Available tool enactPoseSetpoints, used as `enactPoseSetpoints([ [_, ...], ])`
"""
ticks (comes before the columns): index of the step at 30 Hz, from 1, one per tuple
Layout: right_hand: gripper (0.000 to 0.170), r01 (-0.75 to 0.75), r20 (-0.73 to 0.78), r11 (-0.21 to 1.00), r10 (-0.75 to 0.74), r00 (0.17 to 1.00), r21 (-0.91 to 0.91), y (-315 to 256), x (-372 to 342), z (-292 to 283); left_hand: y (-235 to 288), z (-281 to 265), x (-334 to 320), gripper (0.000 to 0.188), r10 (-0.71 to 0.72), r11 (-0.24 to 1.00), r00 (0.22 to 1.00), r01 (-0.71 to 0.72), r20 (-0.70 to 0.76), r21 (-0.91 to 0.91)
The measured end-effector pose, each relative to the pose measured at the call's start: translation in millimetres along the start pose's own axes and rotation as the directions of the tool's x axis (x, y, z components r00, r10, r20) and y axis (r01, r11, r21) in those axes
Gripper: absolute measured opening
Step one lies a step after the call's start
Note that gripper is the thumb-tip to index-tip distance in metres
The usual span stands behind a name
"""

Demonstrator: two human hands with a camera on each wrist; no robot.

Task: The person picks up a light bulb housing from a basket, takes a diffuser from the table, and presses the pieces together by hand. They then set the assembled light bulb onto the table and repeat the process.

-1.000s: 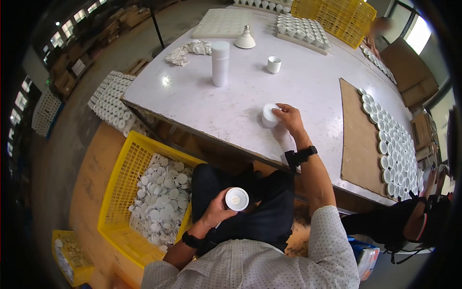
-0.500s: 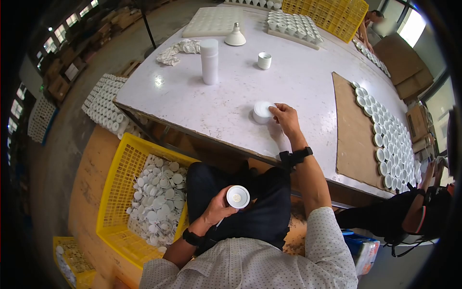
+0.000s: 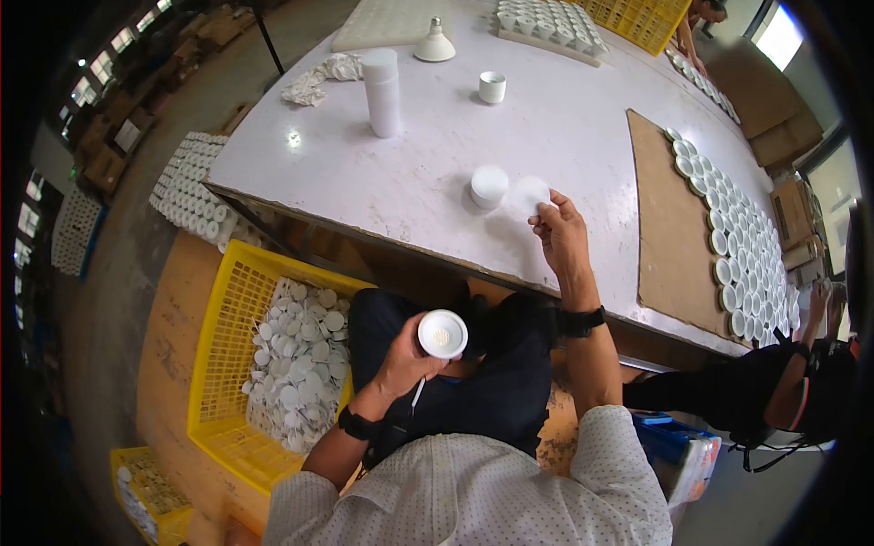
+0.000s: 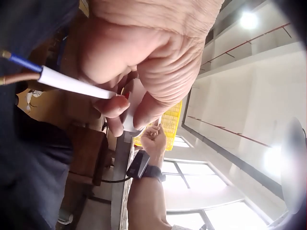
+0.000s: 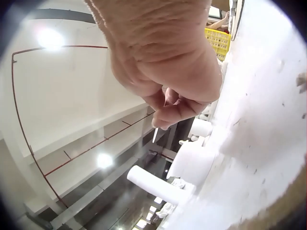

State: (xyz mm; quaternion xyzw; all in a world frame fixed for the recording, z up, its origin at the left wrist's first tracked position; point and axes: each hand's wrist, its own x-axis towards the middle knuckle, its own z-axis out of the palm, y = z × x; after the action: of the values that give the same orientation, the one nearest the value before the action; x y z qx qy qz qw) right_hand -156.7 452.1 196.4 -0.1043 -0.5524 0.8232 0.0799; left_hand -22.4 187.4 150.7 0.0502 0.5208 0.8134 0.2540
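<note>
In the head view the left hand (image 3: 404,362) grips a round white lamp cup (image 3: 442,334) over the lap, its inside facing up. A white cable (image 4: 72,84) with blue and brown wire ends runs out past the left fingers in the left wrist view. My right hand (image 3: 566,238) pinches a thin translucent white disc (image 3: 529,197) by its edge above the table. In the right wrist view that disc (image 5: 156,135) shows edge-on below the fingertips. Just left of it a short stack of white discs (image 3: 490,185) stands on the table (image 3: 419,214), apart from the held disc.
A tall white cylinder (image 3: 382,98), a small white cup stack (image 3: 492,87), a bulb-shaped lamp (image 3: 435,42) and crumpled paper (image 3: 314,80) stand farther back. Rows of white cups (image 3: 719,218) line the cardboard (image 3: 674,246) at right. A yellow crate (image 3: 218,364) holds white parts.
The right hand has lifted a disc off the stack and moved it right. The left hand with the lamp cup has risen slightly in the head view.
</note>
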Motion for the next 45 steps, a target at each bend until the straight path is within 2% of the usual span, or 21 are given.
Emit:
enactPoseSetpoints([
  [3, 0.040, -0.022, 0.045, 0.998, 0.019, 0.999, 0.057, -4, -22, 2, 16, 10, 17, 0.063, 0.051, 0.999, 0.998, -0.051, 0.028, -0.002],
  [7, 0.032, -0.016, 0.008, 0.999, 0.017, 1.000, -0.027, 5, -51, -2, 27, 19, 33, 0.065, 0.059, 0.998, 0.997, -0.060, 0.046, 0.028],
  [8, 0.029, 0.109, 0.004, 0.956, -0.112, 0.994, -0.272, 6, -66, 2, 29, 21, 36, 0.067, 0.068, 0.997, 0.997, -0.069, 0.041, 0.023],
  [9, 0.026, 0.223, 0.038, 0.838, -0.235, 0.971, -0.498, 9, -80, 4, 28, 23, 38, 0.067, 0.073, 0.997, 0.997, -0.074, 0.035, 0.032],
  [10, 0.023, 0.386, 0.155, 0.694, -0.373, 0.915, -0.608, 15, -91, 2, 25, 24, 41, 0.067, 0.121, 0.993, 0.991, -0.122, 0.048, 0.004],
  [12, 0.029, 0.642, 0.462, 0.340, -0.479, 0.747, -0.687, 18, -105, -4, 19, 27, 47, 0.068, 0.190, 0.982, 0.978, -0.189, 0.084, -0.022],
  [14, 0.037, 0.777, 0.597, 0.199, -0.538, 0.596, -0.597, 24, -113, 0, 24, 29, 46, 0.066, 0.147, 0.989, 0.984, -0.143, 0.100, -0.045],
  [16, 0.044, 0.812, 0.658, 0.114, -0.527, 0.538, -0.572, 28, -117, 2, 27, 33, 45, 0.065, 0.103, 0.993, 0.987, -0.096, 0.123, -0.064],
  [19, 0.050, 0.831, 0.713, 0.052, -0.485, 0.506, -0.554, 31, -122, 5, 25, 34, 45, 0.062, 0.104, 0.994, 0.992, -0.101, 0.070, -0.048],
  [21, 0.050, 0.840, 0.727, 0.048, -0.475, 0.495, -0.541, 33, -124, 7, 22, 32, 44, 0.056, 0.098, 0.994, 0.995, -0.099, 0.011, 0.050],
  [24, 0.051, 0.852, 0.745, 0.040, -0.466, 0.478, -0.522, 37, -125, 10, 22, 36, 42, 0.051, 0.111, 0.989, 0.992, -0.105, -0.055, 0.100],
  [34, 0.053, 0.847, 0.757, 0.017, -0.439, 0.484, -0.532, 35, -132, 13, 25, 34, 36, 0.042, 0.071, 0.989, 0.995, -0.062, -0.063, 0.137],
  [35, 0.053, 0.847, 0.757, 0.017, -0.438, 0.484, -0.531, 35, -134, 15, 23, 35, 36, 0.042, 0.092, 0.984, 0.993, -0.080, -0.073, 0.160],
  [37, 0.052, 0.828, 0.712, 0.125, -0.452, 0.538, -0.546, 33, -139, 19, 21, 35, 36, 0.042, 0.111, 0.979, 0.990, -0.095, -0.082, 0.180],
  [38, 0.052, 0.827, 0.712, 0.125, -0.450, 0.539, -0.548, 36, -139, 17, 19, 35, 36, 0.042, 0.129, 0.973, 0.988, -0.110, -0.083, 0.204],
  [40, 0.053, 0.849, 0.721, 0.051, -0.501, 0.478, -0.526, 43, -137, 14, 15, 36, 36, 0.041, 0.144, 0.967, 0.986, -0.121, -0.085, 0.225],
  [42, 0.052, 0.856, 0.730, 0.030, -0.509, 0.457, -0.515, 44, -137, 11, 9, 37, 38, 0.040, 0.351, 0.880, 0.935, -0.312, -0.048, 0.358],
  [43, 0.052, 0.863, 0.737, 0.009, -0.517, 0.436, -0.504, 44, -138, 10, 6, 35, 38, 0.040, 0.347, 0.882, 0.937, -0.308, -0.049, 0.357],
  [45, 0.049, 0.859, 0.733, 0.016, -0.513, 0.446, -0.512, 43, -139, 13, 2, 33, 40, 0.038, 0.318, 0.905, 0.945, -0.279, -0.075, 0.322],
])
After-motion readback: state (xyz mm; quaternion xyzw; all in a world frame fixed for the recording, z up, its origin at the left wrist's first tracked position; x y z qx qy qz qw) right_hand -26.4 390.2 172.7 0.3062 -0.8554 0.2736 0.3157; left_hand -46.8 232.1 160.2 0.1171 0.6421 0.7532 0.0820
